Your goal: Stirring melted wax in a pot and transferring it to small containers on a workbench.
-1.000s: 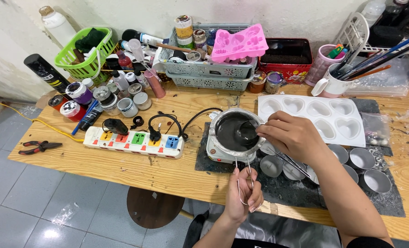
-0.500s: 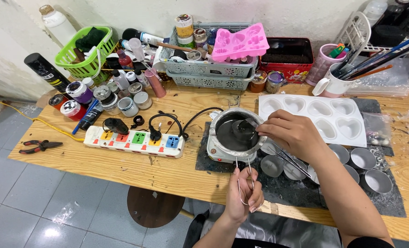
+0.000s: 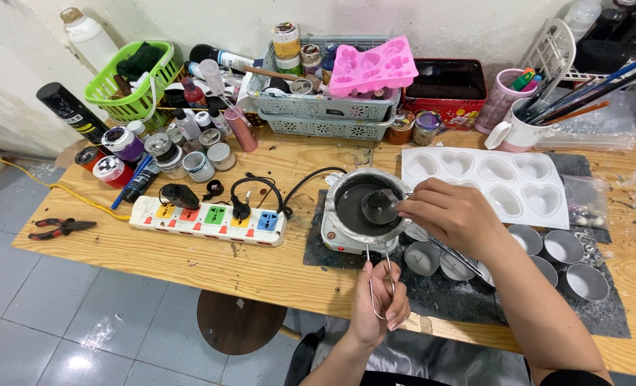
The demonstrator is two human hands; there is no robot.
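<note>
From the head camera we look down on a wooden table [image 3: 189, 264]. Our left hand [image 3: 381, 304] is closed around the wire handle [image 3: 376, 275] of a small metal pot [image 3: 364, 204], which sits on a little hot plate [image 3: 336, 239] on a dark mat [image 3: 461, 293].

Our right hand [image 3: 450, 214] pinches a spoon [image 3: 379, 205], its bowl raised over the grey liquid that fills the pot. Long metal tweezers [image 3: 455, 254] are also tucked in that hand.

At three o'clock from the pot lies a white heart mould [image 3: 486, 182]; its cavities look empty. At five o'clock the small metal cups [image 3: 564, 246] also look unfilled, so we judge the pouring not yet begun. At nine o'clock lies a power strip [image 3: 207, 220].
</note>
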